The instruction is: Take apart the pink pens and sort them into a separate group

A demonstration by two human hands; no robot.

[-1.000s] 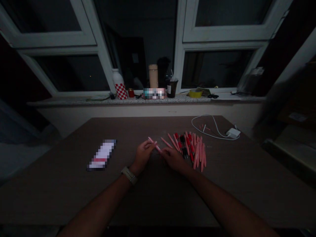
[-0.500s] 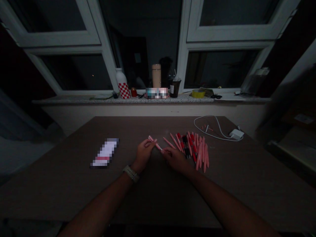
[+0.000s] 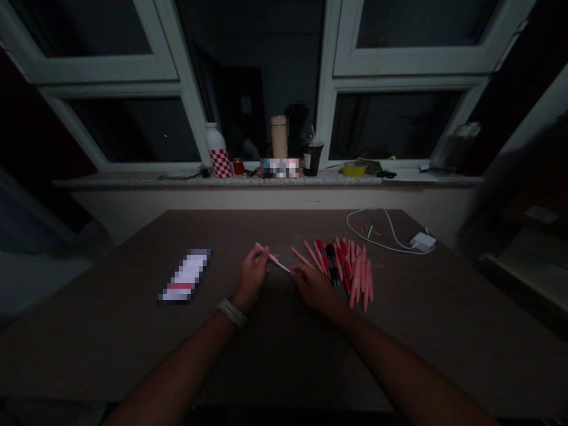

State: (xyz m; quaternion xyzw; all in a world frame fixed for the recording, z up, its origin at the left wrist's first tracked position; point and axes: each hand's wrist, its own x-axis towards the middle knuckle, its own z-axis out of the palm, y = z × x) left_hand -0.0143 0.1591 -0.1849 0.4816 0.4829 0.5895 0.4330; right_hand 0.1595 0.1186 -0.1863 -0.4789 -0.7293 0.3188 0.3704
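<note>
Pinched in my left hand (image 3: 252,275) is a pink pen barrel (image 3: 267,253), slanting down to the right. A thin white pen refill (image 3: 283,267) runs from the barrel's lower end to the fingertips of my right hand (image 3: 313,287), which are closed on its other end. Whether part of the refill is still inside the barrel cannot be made out. Just beyond my right hand lies a pile of pens (image 3: 361,275), mostly pink, with some red and black ones. One pink pen (image 3: 302,258) lies at its left edge, near my right fingers.
To the left a phone (image 3: 185,277) with a lit, blurred-out screen lies on the table (image 3: 133,331). A white charger (image 3: 422,241) and its looped cable are at the back right, with small pen parts (image 3: 370,231) inside the loop. Bottles and a cup (image 3: 313,158) stand on the windowsill.
My left hand has drawn away to the left with the pink barrel, and more of the white refill shows between the hands. My right hand has hardly moved.
</note>
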